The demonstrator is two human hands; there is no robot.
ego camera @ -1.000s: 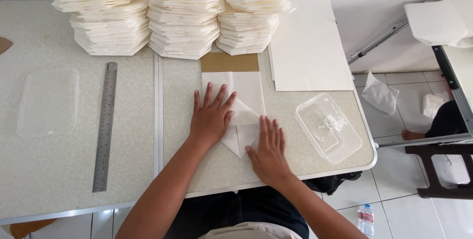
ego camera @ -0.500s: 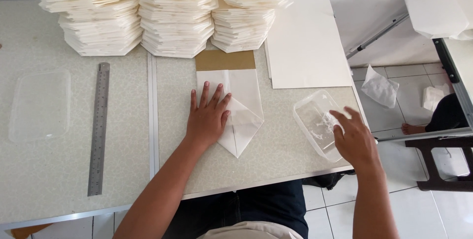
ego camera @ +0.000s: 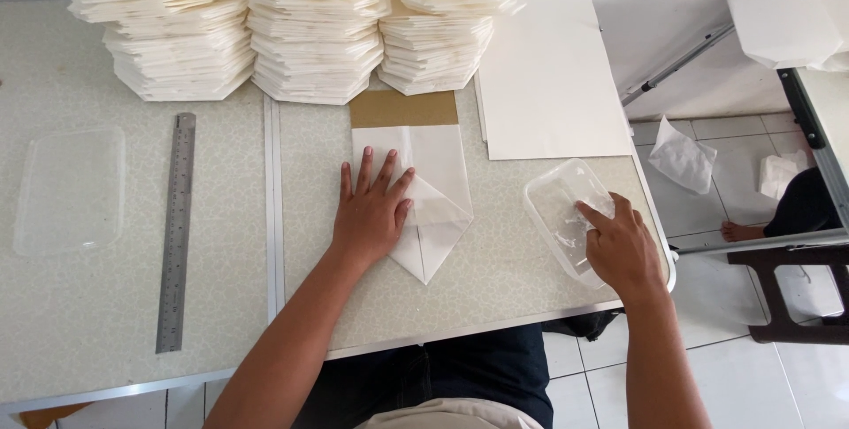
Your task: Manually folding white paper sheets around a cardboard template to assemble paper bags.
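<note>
My left hand (ego camera: pixel 370 215) lies flat, fingers spread, on a folded sheet of white paper (ego camera: pixel 435 208) whose lower end comes to a point. A brown cardboard piece (ego camera: pixel 403 109) lies under the paper's far end. My right hand (ego camera: pixel 622 248) reaches into a clear plastic container (ego camera: pixel 557 208) at the table's right edge, its fingertips touching the inside; whether it grips anything there is unclear.
Three tall stacks of folded white paper (ego camera: pixel 314 26) stand along the back. A large white sheet (ego camera: pixel 548 75) lies at the back right. A metal ruler (ego camera: pixel 177 230) and a clear plastic lid (ego camera: pixel 69 190) lie on the left. Tiled floor with crumpled paper (ego camera: pixel 682 155) shows past the table's right edge.
My right hand left the folded paper, moved right and went into the clear container. My left hand stayed pressed on the paper.
</note>
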